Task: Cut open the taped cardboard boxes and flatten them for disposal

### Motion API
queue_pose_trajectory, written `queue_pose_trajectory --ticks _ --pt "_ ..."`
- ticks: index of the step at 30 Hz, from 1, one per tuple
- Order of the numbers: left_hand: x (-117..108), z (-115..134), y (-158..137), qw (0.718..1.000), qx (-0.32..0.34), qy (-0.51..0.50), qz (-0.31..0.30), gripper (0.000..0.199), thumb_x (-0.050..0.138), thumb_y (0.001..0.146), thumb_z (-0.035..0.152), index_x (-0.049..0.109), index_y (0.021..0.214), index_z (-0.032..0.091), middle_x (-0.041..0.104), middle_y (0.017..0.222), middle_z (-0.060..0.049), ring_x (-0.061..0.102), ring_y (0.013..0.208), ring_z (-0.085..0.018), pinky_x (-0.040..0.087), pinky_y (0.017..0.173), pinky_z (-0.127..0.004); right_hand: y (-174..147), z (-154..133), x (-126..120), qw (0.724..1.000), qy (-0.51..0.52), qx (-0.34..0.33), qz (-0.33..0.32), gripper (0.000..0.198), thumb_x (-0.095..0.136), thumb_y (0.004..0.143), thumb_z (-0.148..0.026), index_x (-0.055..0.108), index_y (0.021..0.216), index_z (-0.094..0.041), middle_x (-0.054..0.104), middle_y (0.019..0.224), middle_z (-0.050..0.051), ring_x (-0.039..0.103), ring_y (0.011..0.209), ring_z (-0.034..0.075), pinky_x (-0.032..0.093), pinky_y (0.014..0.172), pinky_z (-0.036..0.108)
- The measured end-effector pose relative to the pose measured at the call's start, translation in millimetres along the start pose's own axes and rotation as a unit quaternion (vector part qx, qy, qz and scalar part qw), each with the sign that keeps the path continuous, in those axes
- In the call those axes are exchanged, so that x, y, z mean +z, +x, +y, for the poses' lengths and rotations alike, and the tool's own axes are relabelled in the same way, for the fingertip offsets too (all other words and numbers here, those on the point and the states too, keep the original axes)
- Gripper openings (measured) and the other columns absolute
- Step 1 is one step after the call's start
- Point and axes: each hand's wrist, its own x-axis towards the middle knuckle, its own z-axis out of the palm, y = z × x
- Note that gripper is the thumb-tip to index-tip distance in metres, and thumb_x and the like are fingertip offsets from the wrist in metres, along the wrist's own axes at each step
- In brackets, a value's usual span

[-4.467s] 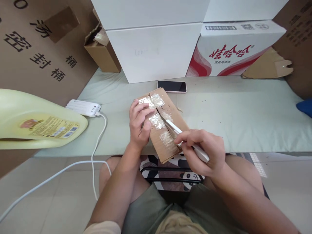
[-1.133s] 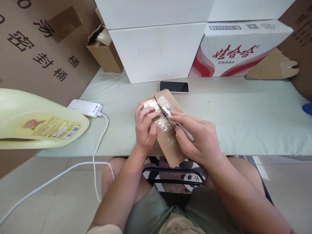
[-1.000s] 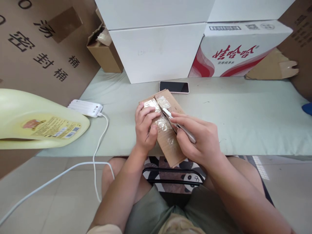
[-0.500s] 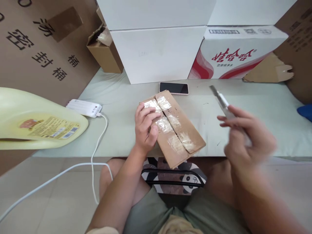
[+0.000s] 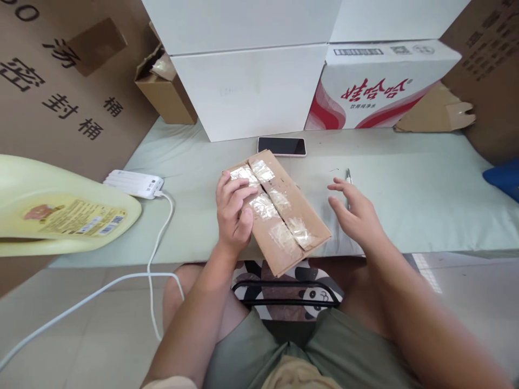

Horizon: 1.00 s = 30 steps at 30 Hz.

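Observation:
A flat cardboard box (image 5: pixel 284 216) lies at an angle on the cloth-covered surface, its near corner sticking out past the front edge. Shiny strips of clear tape cross its centre seam. My left hand (image 5: pixel 235 210) grips the box's left side, fingers bent over the taped top. To the right of the box, my right hand (image 5: pixel 359 213) is empty, with thumb and fingers apart. Beneath and just beyond that hand lies a utility knife (image 5: pixel 349 176), mostly hidden by it.
Beyond the box lies a phone (image 5: pixel 281 146), in front of white cartons (image 5: pixel 259 92). At left are a power bank (image 5: pixel 135 183) with a white cable (image 5: pixel 162 237) and a yellow jug (image 5: pixel 60 208). A blue item (image 5: pixel 503 178) sits at the right edge.
My right hand has lowered, moved left and let go of the utility knife, which now lies on the surface. My left hand stays on the box. The view has shifted slightly.

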Motion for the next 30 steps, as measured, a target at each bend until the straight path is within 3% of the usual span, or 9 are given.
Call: queue_pose_trajectory --ticks 4,9,15,18,25,28,30 --pt "-1 1 0 1.0 0.005 0.004 -0.003 0.035 0.035 0.1 0.039 0.066 0.108 0.026 0.067 0.115 -0.007 0.063 0.119 -0.027 0.037 0.122 -0.059 -5 -20 -5 0.996 0.081 -0.035 0.011 0.028 0.056 0.096 -0.041 0.069 0.112 -0.022 0.068 0.14 0.014 0.061 0.135 0.033 0.048 0.111 0.058" --pt "-2 1 1 1.0 -0.007 0.021 -0.001 0.036 0.035 0.099 0.041 0.068 0.101 0.026 0.068 0.11 -0.007 0.061 0.122 -0.029 0.04 0.12 -0.061 -14 -31 -5 0.984 0.144 -0.1 -0.015 0.032 0.056 0.099 -0.047 0.066 0.117 -0.023 0.066 0.141 0.015 0.063 0.132 0.031 0.05 0.11 0.054" --pt "-2 1 2 1.0 -0.01 0.016 -0.001 0.035 0.036 0.099 0.043 0.067 0.098 0.026 0.068 0.109 -0.007 0.059 0.124 -0.03 0.039 0.12 -0.062 -23 -42 -7 0.941 0.197 -0.253 -0.103 0.054 0.069 0.09 -0.051 0.055 0.136 -0.027 0.055 0.152 0.016 0.055 0.141 0.033 0.049 0.113 0.052" --pt "-3 1 1 1.0 -0.015 0.014 -0.009 0.035 0.036 0.099 0.044 0.066 0.1 0.027 0.067 0.111 -0.007 0.056 0.129 -0.031 0.038 0.12 -0.062 -25 -47 -6 0.931 0.189 -0.287 -0.12 0.064 0.076 0.084 -0.049 0.052 0.14 -0.028 0.053 0.153 0.016 0.055 0.141 0.033 0.051 0.112 0.052" --pt "-1 0 1 1.0 -0.001 0.001 0.005 0.036 0.036 0.101 0.043 0.067 0.105 0.026 0.067 0.113 -0.007 0.06 0.124 -0.03 0.038 0.121 -0.06 -28 -46 -1 0.944 0.194 -0.261 -0.061 0.046 0.064 0.09 -0.028 0.055 0.135 -0.028 0.06 0.141 0.014 0.059 0.135 0.03 0.054 0.107 0.05" --pt "0 0 0 1.0 0.002 0.0 -0.002 0.039 0.034 0.102 0.043 0.067 0.11 0.025 0.068 0.116 -0.007 0.062 0.122 -0.028 0.036 0.123 -0.059 -28 -47 2 0.956 0.207 -0.207 -0.036 0.036 0.062 0.094 -0.031 0.057 0.13 -0.028 0.065 0.133 0.013 0.064 0.127 0.028 0.06 0.097 0.045" --pt "0 0 -2 1.0 -0.001 -0.003 -0.003 0.039 0.034 0.103 0.044 0.066 0.117 0.026 0.067 0.121 -0.007 0.06 0.127 -0.028 0.034 0.125 -0.058 -27 -49 3 0.96 0.227 -0.155 -0.06 0.039 0.061 0.096 -0.037 0.055 0.134 -0.027 0.067 0.132 0.013 0.068 0.12 0.027 0.062 0.091 0.042"
